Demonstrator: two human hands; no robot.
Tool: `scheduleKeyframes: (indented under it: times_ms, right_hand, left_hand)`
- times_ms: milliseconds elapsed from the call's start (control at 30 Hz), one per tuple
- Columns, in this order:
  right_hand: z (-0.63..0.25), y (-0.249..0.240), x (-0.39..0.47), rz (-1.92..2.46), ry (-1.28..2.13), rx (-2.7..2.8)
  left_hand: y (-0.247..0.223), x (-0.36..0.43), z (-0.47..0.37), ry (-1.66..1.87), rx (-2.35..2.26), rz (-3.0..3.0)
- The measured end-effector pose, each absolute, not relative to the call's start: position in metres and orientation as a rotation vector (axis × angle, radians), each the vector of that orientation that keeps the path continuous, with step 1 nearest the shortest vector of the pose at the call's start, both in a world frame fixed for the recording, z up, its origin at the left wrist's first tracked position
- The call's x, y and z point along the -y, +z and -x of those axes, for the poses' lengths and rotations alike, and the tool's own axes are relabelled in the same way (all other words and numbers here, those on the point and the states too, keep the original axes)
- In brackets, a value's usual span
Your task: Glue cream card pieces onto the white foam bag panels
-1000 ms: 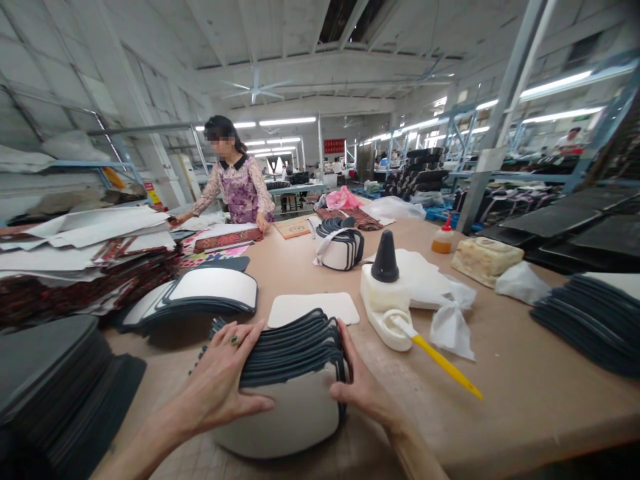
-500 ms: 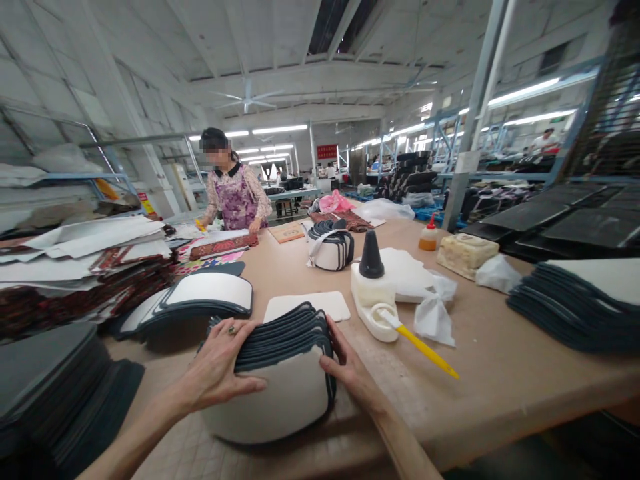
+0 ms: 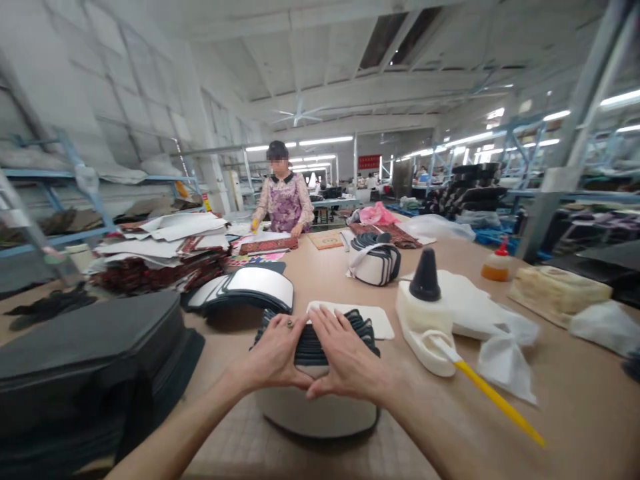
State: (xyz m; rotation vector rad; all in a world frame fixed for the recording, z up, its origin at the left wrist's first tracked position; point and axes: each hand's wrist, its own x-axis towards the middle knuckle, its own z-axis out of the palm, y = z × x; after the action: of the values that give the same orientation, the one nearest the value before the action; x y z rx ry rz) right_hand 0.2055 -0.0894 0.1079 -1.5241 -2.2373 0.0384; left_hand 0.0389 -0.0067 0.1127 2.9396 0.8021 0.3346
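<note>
A stack of curved, dark-edged panels (image 3: 320,413) with a pale front face stands on the table before me. My left hand (image 3: 275,353) grips its upper left part, fingers over the top edges and thumb against the front. Beside it, my right hand (image 3: 347,353) grips the stack the same way, with the two thumbs nearly meeting at the front. Both hands cover much of the stack's top. Just behind lies a flat white panel (image 3: 380,321), partly hidden by the stack and my fingers.
To the right stand a white container with a black cone (image 3: 425,287) and a yellow-handled brush (image 3: 500,403). Dark stacked panels (image 3: 90,333) fill the near left, with curved white-faced panels (image 3: 260,283) behind. A co-worker (image 3: 285,193) stands at the far side. An orange bottle (image 3: 495,267) sits right.
My right hand has moved from the stack's right side onto its top and front, close to my left hand. The view has turned left.
</note>
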Motion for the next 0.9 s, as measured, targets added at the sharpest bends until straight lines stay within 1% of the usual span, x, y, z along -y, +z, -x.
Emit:
scheduleKeyframes:
  times_ms: [100,200,267,333,433,533,733,900]
  right_hand:
    - [-0.201,0.106,0.071,1.585,0.071,2.369]
    - [-0.208,0.096,0.065,1.644,0.045,2.370]
    - [-0.212,0.091,0.064,1.665,0.049,2.369]
    - [-0.216,0.086,0.063,1.697,0.050,2.373]
    - [-0.221,0.080,0.060,1.735,0.042,2.390]
    - [-0.229,0.074,0.056,1.744,0.038,2.416]
    - [-0.242,0.073,0.053,1.829,0.075,2.408]
    - [-0.238,0.086,0.053,1.956,0.170,2.400]
  left_hand:
    - [0.119,-0.013,-0.006,0.252,-0.770,-2.809]
    - [0.107,-0.024,0.047,0.377,-0.929,-2.470]
    - [0.081,-0.021,0.073,0.505,-0.998,-2.207]
    - [0.047,-0.014,0.082,0.627,-1.022,-1.987]
    - [0.001,-0.008,0.068,0.788,-0.956,-1.723]
    - [-0.024,-0.010,0.048,0.916,-0.853,-1.578]
    - [-0.025,-0.005,0.042,1.103,-0.794,-1.451]
    - [-0.021,-0.002,0.046,1.102,-0.775,-1.434]
